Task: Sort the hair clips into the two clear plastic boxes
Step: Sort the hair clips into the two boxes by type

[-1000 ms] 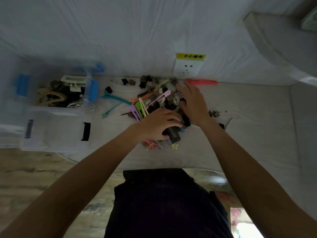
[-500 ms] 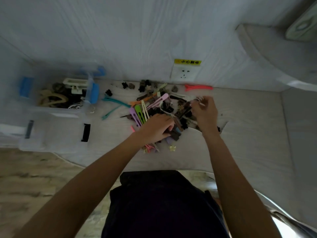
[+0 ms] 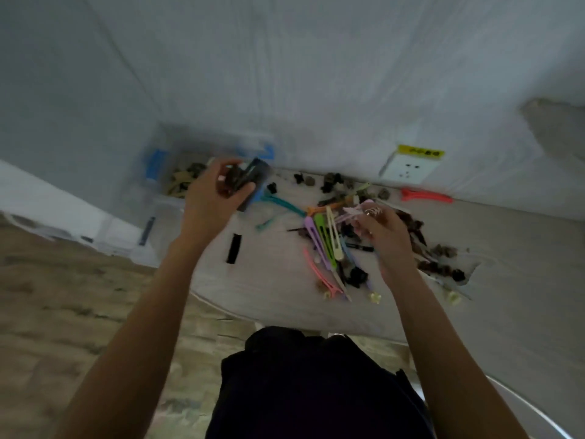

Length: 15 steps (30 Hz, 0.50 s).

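Clips (image 3: 329,245) lie heaped on the table (image 3: 506,280) just left of and beneath the right hand (image 3: 384,236). Nearest the person, a pink clip (image 3: 319,277) runs diagonally, tip toward the table's near edge. Beyond it, purple, green and cream clips lie side by side, long axes running near to far. The right hand hovers over the heap with fingers curled, pinching a small pale pink clip (image 3: 364,212) that sticks out to its far left.

Left of it and farther off, the left hand (image 3: 215,194) is raised with fingers wrapped round a dark clip (image 3: 250,182), whose long axis slants from near-left to far-right. Under and just beyond this hand stands a clear box (image 3: 164,179) with blue latches, tan and dark clips inside. A second box (image 3: 126,236) sits nearer, left of the left wrist.

Far right of the right hand, a red clip (image 3: 425,195) lies lengthwise along the wall below a socket (image 3: 406,168). The yellow label (image 3: 419,152) above it is too blurred to read.
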Available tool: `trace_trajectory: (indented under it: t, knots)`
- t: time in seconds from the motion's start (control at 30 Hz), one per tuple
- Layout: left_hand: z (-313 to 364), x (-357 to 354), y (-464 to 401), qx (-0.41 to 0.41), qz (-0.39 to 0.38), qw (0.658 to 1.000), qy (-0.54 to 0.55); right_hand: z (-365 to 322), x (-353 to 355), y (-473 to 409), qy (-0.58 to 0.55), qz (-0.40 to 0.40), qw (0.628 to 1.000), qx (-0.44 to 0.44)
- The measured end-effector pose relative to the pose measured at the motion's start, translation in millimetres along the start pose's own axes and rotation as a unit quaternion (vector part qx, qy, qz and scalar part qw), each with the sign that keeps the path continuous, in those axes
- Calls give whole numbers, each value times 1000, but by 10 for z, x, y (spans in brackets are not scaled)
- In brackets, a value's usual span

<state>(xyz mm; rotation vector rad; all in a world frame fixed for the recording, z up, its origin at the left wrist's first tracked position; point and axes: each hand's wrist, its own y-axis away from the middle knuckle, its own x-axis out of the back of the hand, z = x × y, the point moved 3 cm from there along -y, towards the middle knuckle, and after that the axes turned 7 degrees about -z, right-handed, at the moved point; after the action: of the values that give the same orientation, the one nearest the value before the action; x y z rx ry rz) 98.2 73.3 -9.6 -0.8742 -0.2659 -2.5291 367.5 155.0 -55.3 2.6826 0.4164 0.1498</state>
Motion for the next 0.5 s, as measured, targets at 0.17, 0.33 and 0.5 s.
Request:
trace_trajectory:
  t: [0.17,0.33,0.5]
  knots:
    - [-560,696,-223,23,-24,987,-157,-319,-796,-108,57,-91,992,61]
    - [-921,891,-572,29,-9,983,-178,-610,-1515,-230,180,-180,954,158]
    - [-1055,914,-800,3,-24,972,-235,-764,-1945,-327,316,-157,907,229]
